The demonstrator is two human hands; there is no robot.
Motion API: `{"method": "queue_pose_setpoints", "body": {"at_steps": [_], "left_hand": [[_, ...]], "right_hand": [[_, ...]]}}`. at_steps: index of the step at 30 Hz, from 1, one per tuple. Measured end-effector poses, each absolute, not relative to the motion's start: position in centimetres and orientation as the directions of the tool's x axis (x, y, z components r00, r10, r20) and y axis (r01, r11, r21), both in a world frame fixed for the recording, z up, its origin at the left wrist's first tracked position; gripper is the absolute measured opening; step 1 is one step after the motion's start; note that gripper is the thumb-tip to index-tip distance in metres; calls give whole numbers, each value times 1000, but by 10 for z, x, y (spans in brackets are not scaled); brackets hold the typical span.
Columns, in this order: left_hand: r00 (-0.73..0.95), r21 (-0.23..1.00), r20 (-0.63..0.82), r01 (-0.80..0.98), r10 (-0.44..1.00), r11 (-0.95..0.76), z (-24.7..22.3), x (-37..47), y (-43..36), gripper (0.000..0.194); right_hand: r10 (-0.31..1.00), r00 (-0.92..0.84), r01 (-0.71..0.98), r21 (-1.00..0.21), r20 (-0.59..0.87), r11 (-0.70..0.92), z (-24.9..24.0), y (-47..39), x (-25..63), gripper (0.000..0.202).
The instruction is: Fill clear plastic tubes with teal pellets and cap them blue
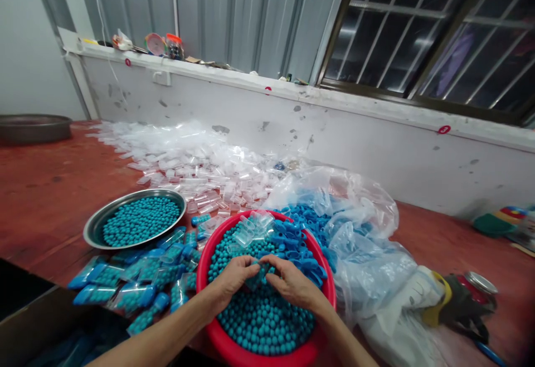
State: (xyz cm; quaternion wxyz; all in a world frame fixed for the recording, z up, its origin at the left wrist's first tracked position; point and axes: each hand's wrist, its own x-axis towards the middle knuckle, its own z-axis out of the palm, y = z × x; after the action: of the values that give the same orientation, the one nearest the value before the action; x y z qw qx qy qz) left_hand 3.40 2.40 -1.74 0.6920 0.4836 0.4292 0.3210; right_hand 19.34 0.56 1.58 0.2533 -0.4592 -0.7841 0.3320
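Observation:
My left hand (234,279) and my right hand (291,284) meet over a red basin (203,267). Their fingers are closed around a small clear plastic container (256,282), with teal showing through it; the fingers hide much of it. Teal beads (267,322) fill most of the basin. Blue plastic caps (307,261) are heaped along its right side, and empty clear containers (253,230) lie on the beads at the far side. To the left, filled containers with blue ends (136,294) lie in a loose pile.
A metal bowl (92,238) of teal beads stands at left. Behind spreads a large heap of clear containers (200,172) against the wall. A plastic bag (371,267) with blue caps lies at right, near a red jar with a metal lid (480,283). A box (45,328) sits lower left.

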Motion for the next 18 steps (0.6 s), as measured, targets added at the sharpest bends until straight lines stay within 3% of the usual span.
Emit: {"method": "queue_pose_setpoints", "body": {"at_steps": [5, 8, 11, 13, 16, 18], "left_hand": [[453, 974, -209, 20, 867, 225, -18, 37, 23, 16], [430, 984, -167, 23, 887, 174, -17, 36, 24, 14], [365, 980, -193, 32, 911, 195, -13, 33, 23, 24], [350, 964, -258, 30, 900, 265, -11, 33, 22, 30], [343, 946, -313, 29, 885, 324, -12, 34, 20, 36], [303, 947, -314, 37, 900, 318, -15, 34, 21, 40]], "right_hand": [[900, -395, 561, -824, -184, 78, 8, -10, 210, 20], [888, -401, 650, -753, -225, 103, 7, -16, 221, 22], [923, -382, 772, -564, -45, 292, 14, -12, 222, 20], [942, -335, 869, -374, 38, 324, 18, -2, 213, 19], [945, -324, 940, -104, 36, 326, 17, 19, 194, 20], [936, -351, 935, -52, 20, 351, 12, 30, 185, 20]]}}
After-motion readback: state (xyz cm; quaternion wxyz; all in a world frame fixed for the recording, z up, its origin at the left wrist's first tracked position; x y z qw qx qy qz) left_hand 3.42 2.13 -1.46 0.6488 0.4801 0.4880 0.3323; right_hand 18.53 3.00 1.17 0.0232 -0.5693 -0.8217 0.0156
